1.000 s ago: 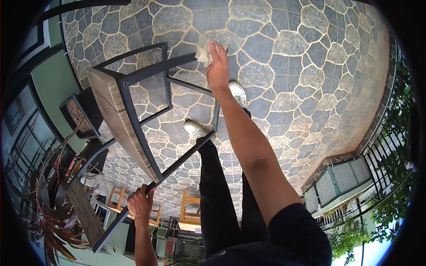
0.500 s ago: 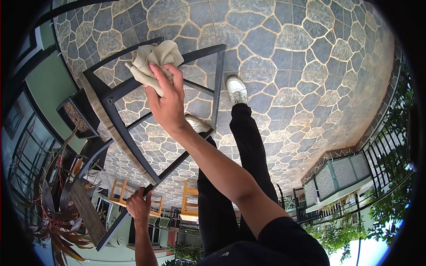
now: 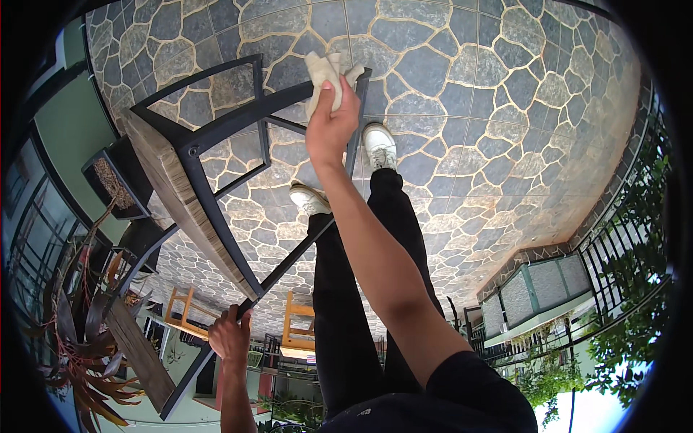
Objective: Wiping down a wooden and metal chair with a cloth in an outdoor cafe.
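Note:
My right hand [image 3: 334,128] is closed on a beige cloth [image 3: 322,71], which wraps over a dark metal leg near its far end. That leg belongs to a chair [image 3: 229,115] with a black metal frame and a wood-grain seat [image 3: 189,198], tilted so its legs point away from me. Lower left, my left hand [image 3: 229,336] grips the frame's bar between the seat and a wooden back slat [image 3: 137,353]. The cloth hides part of the leg and some of my right fingertips.
My white shoes [image 3: 380,146] stand on the stone-patterned tile floor [image 3: 498,144], beside the chair's frame. A black planter [image 3: 115,184] and a reddish-leaved plant [image 3: 79,346] are at left. Wooden stools [image 3: 296,325] stand behind; a railing [image 3: 613,263] runs along the right.
My right hand has moved the cloth to the right along the metal leg, toward its end. The chair has shifted slightly; my left hand keeps its grip on the frame.

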A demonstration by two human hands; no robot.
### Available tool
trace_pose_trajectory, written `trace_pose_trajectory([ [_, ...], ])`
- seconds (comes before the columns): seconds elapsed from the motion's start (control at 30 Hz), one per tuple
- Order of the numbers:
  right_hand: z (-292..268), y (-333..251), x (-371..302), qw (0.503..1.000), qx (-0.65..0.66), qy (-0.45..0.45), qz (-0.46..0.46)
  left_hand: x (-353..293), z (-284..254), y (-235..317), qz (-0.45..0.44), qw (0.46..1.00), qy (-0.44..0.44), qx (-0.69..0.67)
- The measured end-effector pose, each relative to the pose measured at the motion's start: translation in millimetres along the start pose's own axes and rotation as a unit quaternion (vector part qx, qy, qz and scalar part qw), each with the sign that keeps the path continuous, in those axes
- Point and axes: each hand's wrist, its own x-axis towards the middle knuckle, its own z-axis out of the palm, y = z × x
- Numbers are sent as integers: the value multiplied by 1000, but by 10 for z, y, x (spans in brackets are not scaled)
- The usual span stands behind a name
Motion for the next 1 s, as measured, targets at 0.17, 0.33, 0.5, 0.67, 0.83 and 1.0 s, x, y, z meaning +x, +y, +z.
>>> trace_pose_trajectory([
  [0.17,-204,-898,-833,953,120,-270,-64,13,-30,85,-7,1000,5,-12],
  [0.33,-197,-516,-432,986,57,-130,-91,5,2,29,3,1000,8,11],
  [0.5,-107,379,571,976,-73,-94,-180,18,-4,100,-2,1000,11,15],
  [0.67,-211,499,1270,982,-128,-119,67,-1,-45,191,0,1000,16,16],
  [0.83,-124,-244,1158,877,-192,-438,-47,-19,-39,263,-3,1000,28,1],
  [1.0,86,-1173,588,798,-89,-579,-137,-36,-47,227,-13,999,39,-9],
])
